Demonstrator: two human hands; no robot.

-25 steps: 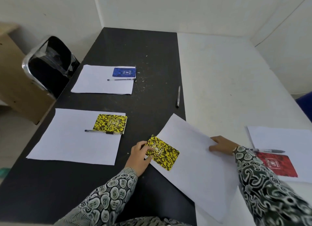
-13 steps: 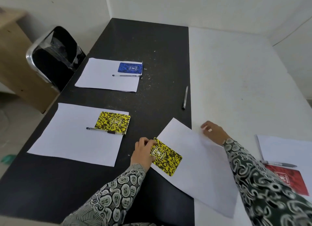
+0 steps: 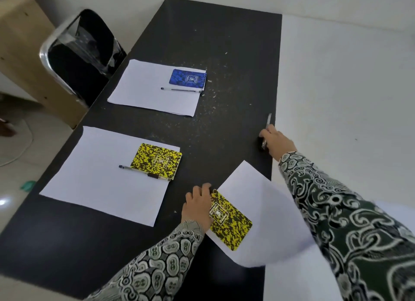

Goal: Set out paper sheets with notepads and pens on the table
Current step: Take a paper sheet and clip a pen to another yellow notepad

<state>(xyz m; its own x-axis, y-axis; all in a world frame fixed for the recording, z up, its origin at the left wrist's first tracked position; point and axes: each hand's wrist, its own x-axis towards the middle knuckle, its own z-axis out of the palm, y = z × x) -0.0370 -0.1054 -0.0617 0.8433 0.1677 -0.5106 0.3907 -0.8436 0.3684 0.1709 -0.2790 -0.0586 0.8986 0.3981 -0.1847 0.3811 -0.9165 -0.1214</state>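
My left hand point(image 3: 198, 205) holds the near edge of a yellow-black notepad point(image 3: 230, 221) lying on a white sheet point(image 3: 258, 201) at the seam of the black table point(image 3: 224, 42) and white table point(image 3: 348, 87). My right hand point(image 3: 275, 141) reaches forward and closes its fingers on a silver pen point(image 3: 268, 120) lying on the black table's right edge. Farther left lie two set-out sheets: one point(image 3: 101, 179) with a yellow notepad point(image 3: 157, 161) and pen point(image 3: 143, 173), one point(image 3: 146, 89) with a blue notepad point(image 3: 187, 80) and pen point(image 3: 182, 89).
A black chair point(image 3: 78, 53) with plastic wrap stands at the table's left side, beside a wooden cabinet point(image 3: 20, 42). White specks litter the black tabletop. The white table stretches to the right.
My right hand left the sheet and moved forward to the silver pen. My left hand stayed on the yellow notepad. The view shifted left, so the red notepad is out of sight.
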